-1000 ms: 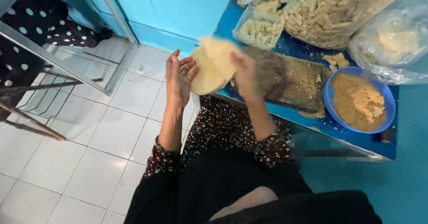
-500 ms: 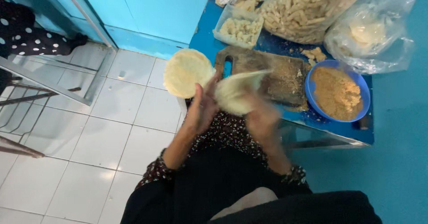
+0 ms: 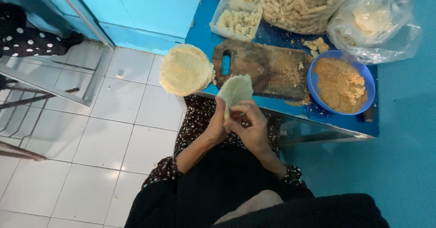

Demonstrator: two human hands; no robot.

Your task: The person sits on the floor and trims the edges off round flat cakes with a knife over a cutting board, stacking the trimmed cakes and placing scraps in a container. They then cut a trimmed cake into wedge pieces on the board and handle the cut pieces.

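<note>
I am watching both hands working over the lap, just in front of the blue bench point(image 3: 206, 33). The left hand point(image 3: 217, 123) and the right hand point(image 3: 249, 127) are both pinching one thin, pale wrapper sheet point(image 3: 235, 91), fingers point(image 3: 236, 111) clenched on its lower edge. The sheet is standing up between them, above the bench edge. I am judging the work as only starting: the sheet looks flat, with no filling on it yet. A round stack of wrappers point(image 3: 185, 70) is sitting at the bench corner, beside the wooden board point(image 3: 268, 67). The blue bowl of crumbs point(image 3: 340, 83) is waiting to the right.
</note>
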